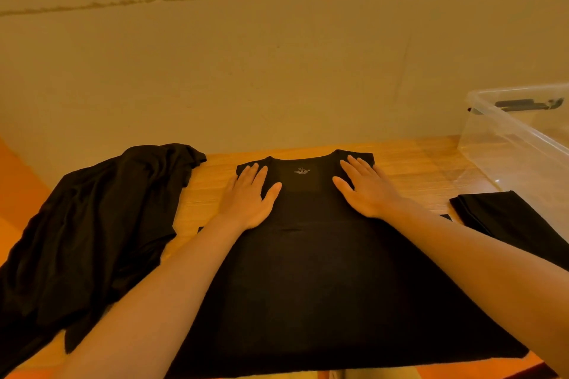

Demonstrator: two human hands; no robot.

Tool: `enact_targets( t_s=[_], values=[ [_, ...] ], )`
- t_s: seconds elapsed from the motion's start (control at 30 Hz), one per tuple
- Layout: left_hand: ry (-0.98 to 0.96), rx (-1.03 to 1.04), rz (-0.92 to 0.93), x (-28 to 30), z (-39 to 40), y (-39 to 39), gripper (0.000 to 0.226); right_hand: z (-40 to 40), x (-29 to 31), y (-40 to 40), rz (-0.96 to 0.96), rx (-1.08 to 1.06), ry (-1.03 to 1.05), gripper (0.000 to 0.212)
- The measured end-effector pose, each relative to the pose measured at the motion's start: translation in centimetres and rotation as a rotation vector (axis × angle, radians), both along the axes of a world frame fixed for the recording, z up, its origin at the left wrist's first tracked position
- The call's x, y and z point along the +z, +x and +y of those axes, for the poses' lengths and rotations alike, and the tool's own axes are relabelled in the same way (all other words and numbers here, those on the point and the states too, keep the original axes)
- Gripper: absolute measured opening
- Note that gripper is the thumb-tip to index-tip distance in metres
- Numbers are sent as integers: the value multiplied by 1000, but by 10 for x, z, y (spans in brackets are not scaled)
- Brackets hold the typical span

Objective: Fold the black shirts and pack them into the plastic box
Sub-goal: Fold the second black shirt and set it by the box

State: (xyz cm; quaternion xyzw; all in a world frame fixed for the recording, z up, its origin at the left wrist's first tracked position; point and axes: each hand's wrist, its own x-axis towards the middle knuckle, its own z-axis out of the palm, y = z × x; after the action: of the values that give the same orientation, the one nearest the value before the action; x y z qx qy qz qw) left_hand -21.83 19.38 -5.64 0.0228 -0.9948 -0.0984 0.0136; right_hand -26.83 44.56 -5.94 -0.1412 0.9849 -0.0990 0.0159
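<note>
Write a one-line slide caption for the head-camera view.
Both hands, left and right, press flat on a black shirt beside the clear plastic box.

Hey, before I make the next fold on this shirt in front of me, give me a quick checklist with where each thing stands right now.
1. Shirt lies flat on the table, collar away from you: ok.
2. Left hand and right hand press flat beside the collar: ok.
3. Both side edges folded in evenly: cannot tell, the forearms hide parts of them.
4. Crumpled shirt pile stays clear of the fold: not ok, it sits close along the left edge.
5. Plastic box open, with room: ok.
6. Folded shirt packed: not ok, it lies beside the box.
</note>
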Motion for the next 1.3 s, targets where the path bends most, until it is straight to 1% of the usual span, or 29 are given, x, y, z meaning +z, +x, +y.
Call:
enact_targets(
  t_s=[0.13,0.23,0.37,0.5,0.57,0.63,0.7,0.77,0.83,0.9,1.0,1.13,1.23,1.3],
  values=[
    [-64,4,-90,-4,-5,-24,81,-4,-4,-22,-34,-48,74,74],
    [-92,6,-99,-6,-7,-32,85,-3,-5,-28,-34,-50,107,77],
    [-71,24,-108,-4,-7,-36,86,-4,-5,-30,-41,-52,94,78],
    [54,-16,-30,6,-11,-25,71,11,12,-17,16,17,-6,69],
    [61,-65,9,18,-26,-10,63,29,30,-6,39,73,-23,62],
    [60,-105,-10,30,-46,10,53,52,47,6,-7,116,-1,50],
    [96,-114,-76,38,-69,35,45,76,58,16,-78,151,53,39],
    [121,-138,-94,41,-88,57,36,97,65,26,-144,162,121,33],
    [100,-164,-75,39,-98,72,30,110,67,34,-204,162,173,32],
    [99,-162,-55,37,-99,79,29,116,67,39,-212,156,195,33],
    [107,-143,-29,39,-92,81,22,119,65,43,-174,168,221,33],
    [102,-96,-60,44,-82,80,9,121,63,45,-130,172,277,28],
    [97,-60,-85,46,-82,80,12,126,64,46,-125,138,322,24],
    [111,-41,-77,46,-82,80,19,129,65,47,-120,107,358,16]
  ],
)
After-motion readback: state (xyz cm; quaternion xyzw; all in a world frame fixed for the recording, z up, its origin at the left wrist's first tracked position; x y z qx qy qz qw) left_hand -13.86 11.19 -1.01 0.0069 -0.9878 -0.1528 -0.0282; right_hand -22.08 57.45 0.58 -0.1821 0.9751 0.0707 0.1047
